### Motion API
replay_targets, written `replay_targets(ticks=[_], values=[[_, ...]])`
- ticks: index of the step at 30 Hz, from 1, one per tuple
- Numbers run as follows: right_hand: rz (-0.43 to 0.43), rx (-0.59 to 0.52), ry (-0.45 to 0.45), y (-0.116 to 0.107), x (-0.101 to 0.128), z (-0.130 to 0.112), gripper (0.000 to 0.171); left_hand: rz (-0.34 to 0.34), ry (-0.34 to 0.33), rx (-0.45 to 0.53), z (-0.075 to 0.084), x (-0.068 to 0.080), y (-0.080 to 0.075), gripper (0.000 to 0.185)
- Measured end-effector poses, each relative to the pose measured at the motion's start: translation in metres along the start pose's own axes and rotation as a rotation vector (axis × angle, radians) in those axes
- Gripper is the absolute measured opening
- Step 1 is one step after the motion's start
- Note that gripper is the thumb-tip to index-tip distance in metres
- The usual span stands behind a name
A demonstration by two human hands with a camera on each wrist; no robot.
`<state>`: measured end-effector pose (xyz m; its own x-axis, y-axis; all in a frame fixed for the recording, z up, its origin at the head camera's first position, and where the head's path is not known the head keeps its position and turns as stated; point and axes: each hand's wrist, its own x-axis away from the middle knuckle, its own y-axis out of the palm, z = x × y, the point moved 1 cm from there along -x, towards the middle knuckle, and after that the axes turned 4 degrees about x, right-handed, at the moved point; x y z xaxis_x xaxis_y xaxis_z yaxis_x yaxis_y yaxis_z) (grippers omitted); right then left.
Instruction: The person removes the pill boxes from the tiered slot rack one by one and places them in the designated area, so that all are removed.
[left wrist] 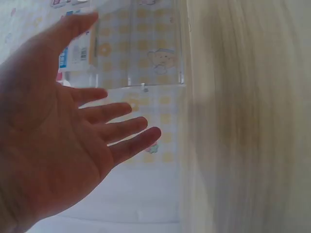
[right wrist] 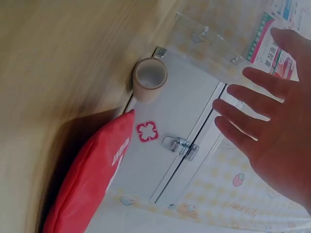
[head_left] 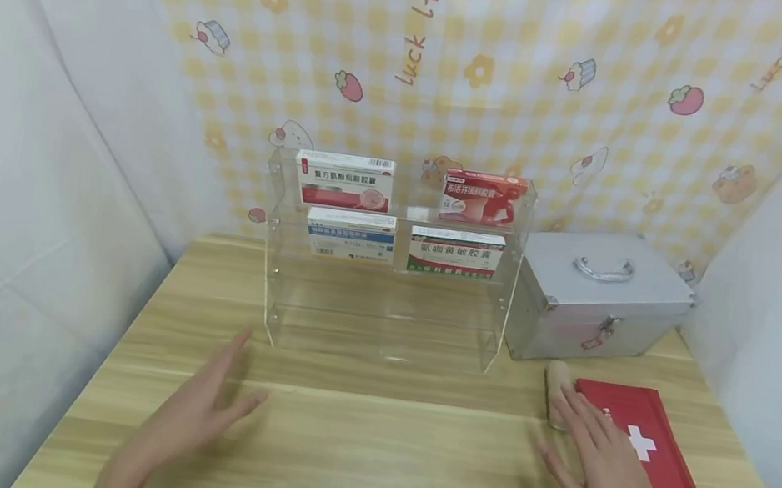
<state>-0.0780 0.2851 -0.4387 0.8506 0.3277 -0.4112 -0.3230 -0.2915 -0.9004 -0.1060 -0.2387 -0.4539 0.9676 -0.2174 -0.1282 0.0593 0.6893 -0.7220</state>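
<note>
My left hand (head_left: 195,409), fingers spread and holding nothing, hovers over the table just front-left of the clear acrylic shelf (head_left: 380,356). In the left wrist view its palm (left wrist: 58,145) faces the shelf side. My right hand (head_left: 603,470) is also spread and empty, above the table beside the red pouch with a white cross (head_left: 677,481). Its fingers overlap a beige roll (head_left: 557,387) in the head view; the right wrist view shows that roll (right wrist: 149,80) as a hollow cylinder, apart from the fingers. The pouch (right wrist: 92,179) lies left of the hand there.
Four-tier shelving holds medicine boxes: a white-and-red box (head_left: 344,182) and a red box (head_left: 481,198) above, a blue-and-white box (head_left: 350,235) and a green-and-white box (head_left: 455,254) below. A silver metal case (head_left: 595,300) with a handle stands at the back right.
</note>
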Motion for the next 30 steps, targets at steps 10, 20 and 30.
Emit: replay_targets(ticks=[10, 20, 30], values=[[0.095, -0.135, -0.009, -0.007, -0.054, -0.007, 0.054, 0.045, -0.009, 0.448, -0.025, -0.064, 0.001, 0.096], [0.193, -0.236, -0.111, -0.026, -0.155, -0.009, 0.037, 0.060, -0.064, 0.643, -0.039, -0.092, 0.021, 0.097], [0.179, -0.076, -0.062, -0.036, -0.203, -0.023, 0.036, 0.039, -0.023, 0.710, -0.038, -0.093, 0.031, 0.090]])
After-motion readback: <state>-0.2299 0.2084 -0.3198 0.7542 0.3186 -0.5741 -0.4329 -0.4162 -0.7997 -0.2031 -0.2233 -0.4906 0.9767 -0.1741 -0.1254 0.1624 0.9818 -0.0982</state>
